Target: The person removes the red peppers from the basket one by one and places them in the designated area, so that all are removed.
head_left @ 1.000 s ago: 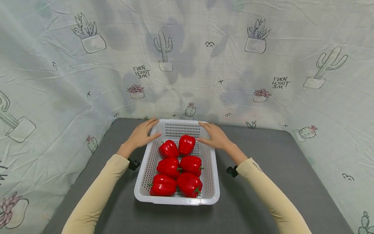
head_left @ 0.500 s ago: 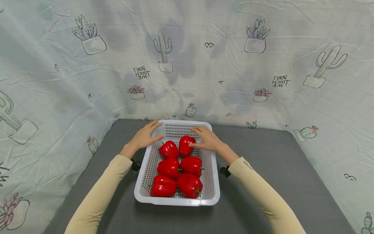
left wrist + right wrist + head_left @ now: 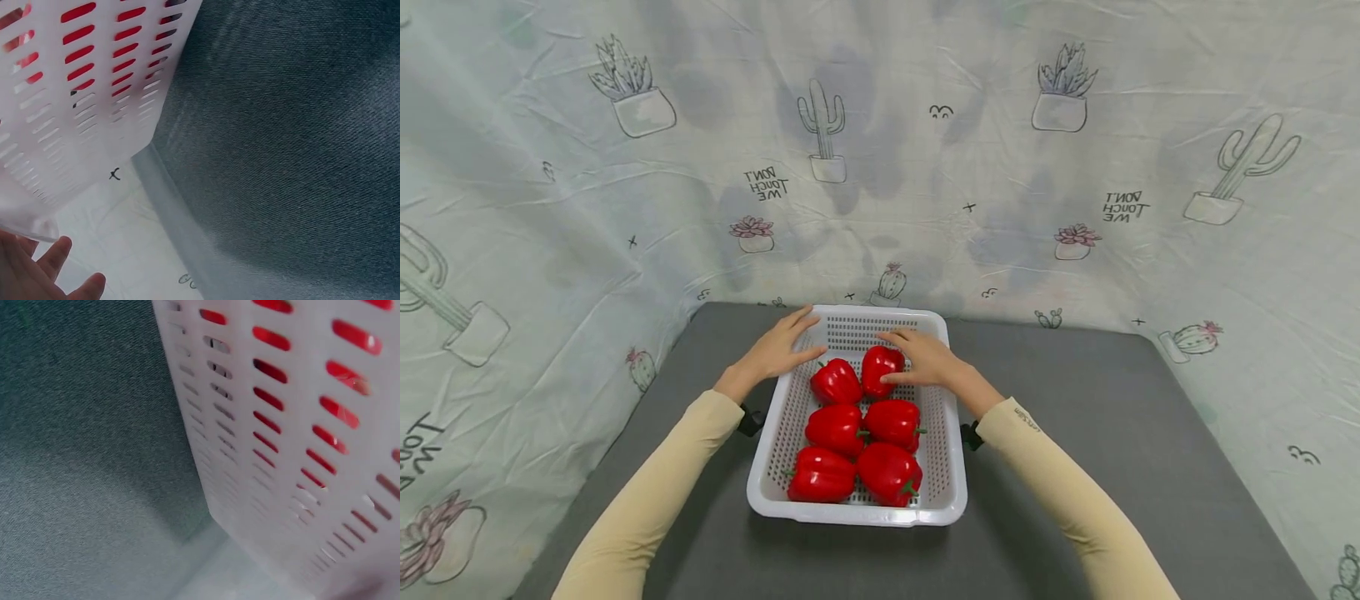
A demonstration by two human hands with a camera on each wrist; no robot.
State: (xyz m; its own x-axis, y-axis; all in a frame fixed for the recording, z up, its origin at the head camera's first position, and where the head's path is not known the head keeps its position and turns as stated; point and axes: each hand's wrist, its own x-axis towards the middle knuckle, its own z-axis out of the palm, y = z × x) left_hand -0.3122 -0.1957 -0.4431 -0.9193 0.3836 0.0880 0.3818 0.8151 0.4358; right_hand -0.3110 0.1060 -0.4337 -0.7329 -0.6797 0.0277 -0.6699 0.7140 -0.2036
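Observation:
A white perforated plastic basket (image 3: 850, 515) holds several red bell peppers with green stems. My left hand (image 3: 772, 350) is over the basket's far left rim, fingers and thumb spread, with nothing in its grasp. In the left wrist view its fingers (image 3: 56, 253) show beside the basket's edge. My right hand (image 3: 931, 360) reaches over the right rim to the far right bell pepper (image 3: 878, 365). Its thumb overlaps the front of that pepper, and its extended fingers lie across the pepper's far side. Left of it sits another bell pepper (image 3: 837, 382).
The basket stands on a dark grey table (image 3: 1060, 433). A pale curtain (image 3: 895, 167) printed with cacti hangs behind and along both sides. Nearer peppers, such as the front right one (image 3: 889, 473), lie close together in the basket.
My right hand has moved left and inward, from the right rim to the far right bell pepper. My left hand has shifted slightly right. The peppers keep their places in the basket.

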